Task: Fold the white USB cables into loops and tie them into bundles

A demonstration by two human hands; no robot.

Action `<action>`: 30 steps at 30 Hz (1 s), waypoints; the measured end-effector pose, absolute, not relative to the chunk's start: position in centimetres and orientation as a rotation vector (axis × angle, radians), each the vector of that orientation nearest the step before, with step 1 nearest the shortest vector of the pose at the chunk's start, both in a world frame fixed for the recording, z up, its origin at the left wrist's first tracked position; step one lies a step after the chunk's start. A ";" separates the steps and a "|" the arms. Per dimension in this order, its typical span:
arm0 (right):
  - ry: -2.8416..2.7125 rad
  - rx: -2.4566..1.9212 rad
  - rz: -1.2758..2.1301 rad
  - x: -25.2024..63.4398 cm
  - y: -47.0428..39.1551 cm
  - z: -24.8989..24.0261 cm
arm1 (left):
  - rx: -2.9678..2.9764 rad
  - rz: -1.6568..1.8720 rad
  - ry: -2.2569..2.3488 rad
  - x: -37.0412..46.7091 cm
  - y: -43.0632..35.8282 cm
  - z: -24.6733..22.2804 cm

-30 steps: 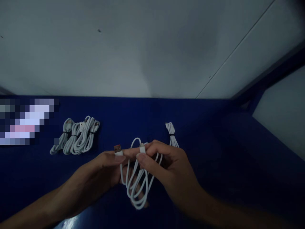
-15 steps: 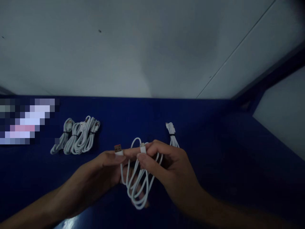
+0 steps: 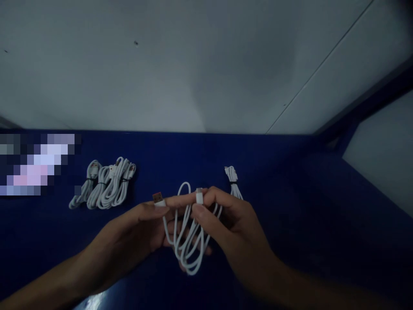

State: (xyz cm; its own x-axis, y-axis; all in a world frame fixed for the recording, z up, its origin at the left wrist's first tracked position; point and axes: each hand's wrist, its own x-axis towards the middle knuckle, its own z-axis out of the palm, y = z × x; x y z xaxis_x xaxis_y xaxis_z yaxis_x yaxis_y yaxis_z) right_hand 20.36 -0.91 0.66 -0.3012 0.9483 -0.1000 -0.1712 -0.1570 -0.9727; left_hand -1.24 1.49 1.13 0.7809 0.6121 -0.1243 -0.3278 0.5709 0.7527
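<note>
A white USB cable (image 3: 192,272), loosely coiled, hangs between my two hands above the blue table. My left hand (image 3: 138,228) pinches its USB-A plug (image 3: 158,198) between thumb and index finger, and the plug's metal end points up. Other fingers of that hand pass behind the loops. My right hand (image 3: 230,219) grips the smaller plug (image 3: 199,197) between thumb and index finger, also pointing up. Part of the coil is hidden behind the right fingers. No tie shows on this coil.
Several white cables (image 3: 111,189), bundled with black ties, lie side by side at the left of the blue table (image 3: 180,150). Another tied cable bundle (image 3: 232,181) lies just beyond my right hand. A pale wall (image 3: 161,86) rises behind the table. A blurred-out patch (image 3: 41,159) covers the far left.
My right hand has shifted slightly right with the smaller plug, and the gap between the two plugs has grown. The cable loops have swung a little up and right.
</note>
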 end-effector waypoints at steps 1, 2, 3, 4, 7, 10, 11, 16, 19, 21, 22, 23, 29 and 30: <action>-1.228 -1.007 1.599 20.5 -1.0 0.8 | 0.769 0.597 0.415 -1.3 1.5 1.0; -1.267 -1.016 1.562 20.6 -1.2 0.9 | 0.753 0.629 0.426 -1.3 1.5 0.9; -1.305 -1.026 1.519 20.7 -1.3 1.1 | 0.740 0.663 0.423 -1.4 1.5 0.7; -1.327 -1.033 1.480 20.8 -1.3 1.2 | 0.733 0.693 0.404 -1.5 1.5 0.7; -1.304 -1.027 1.417 20.8 -1.3 1.2 | 0.712 0.753 0.439 -1.6 1.5 0.8; -1.249 -0.978 1.379 20.5 -1.1 0.9 | 0.722 0.813 0.556 -1.6 1.3 1.3; -1.225 -0.967 1.375 20.4 -1.0 0.8 | 0.729 0.828 0.604 -1.6 1.3 1.4; -1.087 -1.022 1.437 20.6 -0.2 0.5 | 0.745 0.832 0.625 -1.1 1.5 1.4; -0.983 -1.015 1.510 20.9 0.5 0.3 | 0.758 0.793 0.587 -0.9 1.8 1.4; -0.934 -1.001 1.566 21.0 0.9 0.1 | 0.747 0.791 0.580 -0.9 2.0 1.4; -0.925 -1.000 1.584 21.0 1.0 0.1 | 0.737 0.789 0.578 -1.0 2.0 1.4; -0.922 -1.005 1.593 21.0 1.1 0.1 | 0.727 0.787 0.573 -1.0 2.0 1.3; -0.912 -1.018 1.659 20.8 0.7 0.4 | 0.619 0.740 0.518 -1.3 1.8 1.4; -0.921 -1.007 1.678 20.8 0.6 0.4 | 0.610 0.739 0.506 -1.4 1.8 1.4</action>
State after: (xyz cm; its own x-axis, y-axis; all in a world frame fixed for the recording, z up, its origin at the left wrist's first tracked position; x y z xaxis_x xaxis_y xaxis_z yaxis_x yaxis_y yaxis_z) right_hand 20.81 0.62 0.41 -0.2201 0.9527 -0.2097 -0.3347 -0.2757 -0.9011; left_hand -1.38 1.79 1.45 0.6362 0.7428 -0.2085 -0.4628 0.5837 0.6672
